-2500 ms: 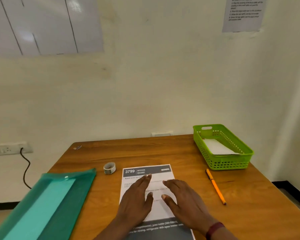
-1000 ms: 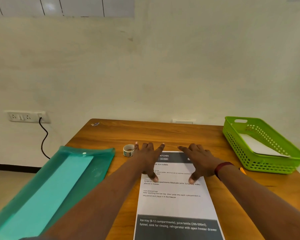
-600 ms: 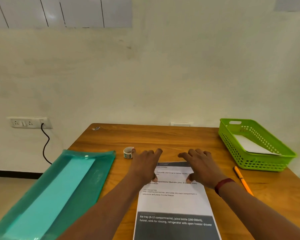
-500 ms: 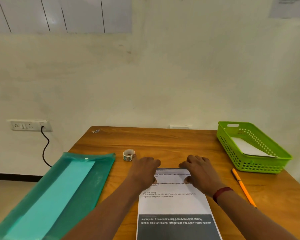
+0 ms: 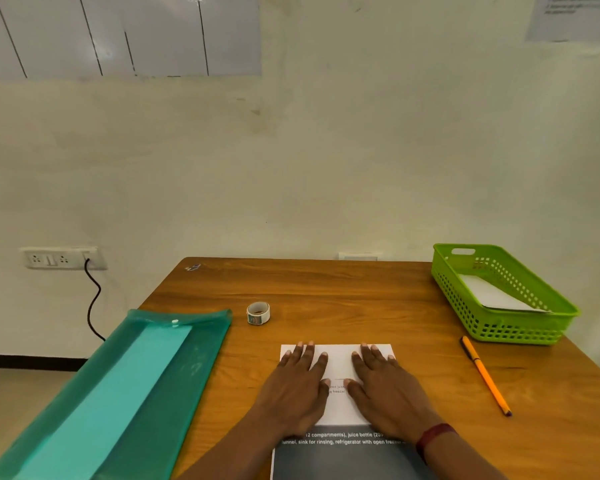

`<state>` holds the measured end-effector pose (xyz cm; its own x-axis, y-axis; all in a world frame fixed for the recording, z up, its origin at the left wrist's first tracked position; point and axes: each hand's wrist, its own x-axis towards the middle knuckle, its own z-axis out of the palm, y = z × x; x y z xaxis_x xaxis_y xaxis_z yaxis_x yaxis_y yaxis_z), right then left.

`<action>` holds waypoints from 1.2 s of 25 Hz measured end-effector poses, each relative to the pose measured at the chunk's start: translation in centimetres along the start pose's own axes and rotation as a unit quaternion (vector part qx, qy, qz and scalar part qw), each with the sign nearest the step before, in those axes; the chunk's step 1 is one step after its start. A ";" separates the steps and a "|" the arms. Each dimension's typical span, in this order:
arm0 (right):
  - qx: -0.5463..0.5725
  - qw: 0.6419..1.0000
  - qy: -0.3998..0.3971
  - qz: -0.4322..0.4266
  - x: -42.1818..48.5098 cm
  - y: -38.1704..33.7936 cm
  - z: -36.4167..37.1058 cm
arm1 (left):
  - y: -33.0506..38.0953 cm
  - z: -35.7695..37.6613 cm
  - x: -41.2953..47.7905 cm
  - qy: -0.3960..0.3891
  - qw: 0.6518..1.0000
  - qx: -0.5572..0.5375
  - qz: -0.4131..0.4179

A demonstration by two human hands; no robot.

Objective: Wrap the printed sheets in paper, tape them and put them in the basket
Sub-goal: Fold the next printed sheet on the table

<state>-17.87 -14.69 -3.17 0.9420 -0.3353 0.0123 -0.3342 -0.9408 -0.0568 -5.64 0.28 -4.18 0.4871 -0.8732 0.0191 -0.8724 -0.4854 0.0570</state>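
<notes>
A printed sheet (image 5: 338, 367) lies on the wooden table in front of me, its far part folded over toward me so the blank white back faces up. My left hand (image 5: 297, 386) and my right hand (image 5: 387, 389) lie flat on that folded flap, fingers straight, pressing it down. The sheet's dark printed footer shows below my wrists. A small roll of tape (image 5: 258, 313) stands on the table beyond my left hand. The green plastic basket (image 5: 478, 322) sits at the far right with a white paper inside.
A teal plastic folder (image 5: 118, 393) lies along the left edge of the table (image 5: 343, 292). An orange pencil (image 5: 485, 374) lies right of the sheet, in front of the basket. A wall socket with a black cable is left of the table.
The sheet's far edge has been folded over toward me; both hands came back from the top edge and now press flat on the white flap. The dark header is hidden.
</notes>
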 end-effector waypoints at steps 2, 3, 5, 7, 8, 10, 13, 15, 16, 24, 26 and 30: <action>0.007 1.000 -0.004 -0.014 0.1 -0.4 0.5 | 0.0 0.4 -0.1 0.006 1.000 0.001 -0.003; 0.013 1.000 -0.008 -0.021 0.1 -0.7 0.7 | 0.0 0.5 -0.1 0.007 1.000 0.001 -0.002; 0.033 0.999 -0.015 -0.027 0.1 -1.5 1.0 | 0.1 0.6 -0.2 0.004 1.000 0.003 0.007; 0.044 0.999 -0.017 -0.025 0.3 -2.0 1.2 | 0.1 0.6 -0.2 0.007 1.000 0.009 0.011; 0.042 0.999 -0.017 -0.026 0.4 -2.0 1.3 | 0.1 0.6 -0.1 0.003 1.000 0.009 0.011; 0.039 0.999 -0.017 -0.028 0.4 -1.7 1.5 | -0.1 0.7 0.1 -0.010 1.000 0.007 0.000; 0.053 0.998 -0.012 -0.013 0.4 -1.1 1.7 | -0.2 0.5 0.1 -0.030 0.999 0.000 -0.024; 0.060 0.998 -0.012 0.007 0.2 -0.6 1.4 | -0.1 0.3 0.0 -0.038 0.999 -0.006 -0.030; 0.059 0.998 -0.011 0.019 0.1 -0.2 1.3 | -0.1 0.3 0.1 -0.039 0.999 -0.008 -0.031; 0.041 0.998 0.000 0.052 0.0 1.3 0.9 | -1.0 0.3 0.3 0.007 0.996 -0.047 -0.075; 0.019 0.998 0.034 0.038 0.3 1.9 0.7 | -1.8 -0.2 1.0 0.000 0.995 -0.069 -0.076; 0.046 0.998 0.038 0.035 1.9 3.8 -0.7 | -3.2 -2.3 2.7 -0.039 0.987 -0.125 -0.090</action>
<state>-17.39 -18.93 -2.64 0.9104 -0.4057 0.0810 -0.3910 -0.9077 -0.1520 -1.39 -0.44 -2.02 0.6205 -0.7791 -0.0896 -0.7298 -0.6155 0.2977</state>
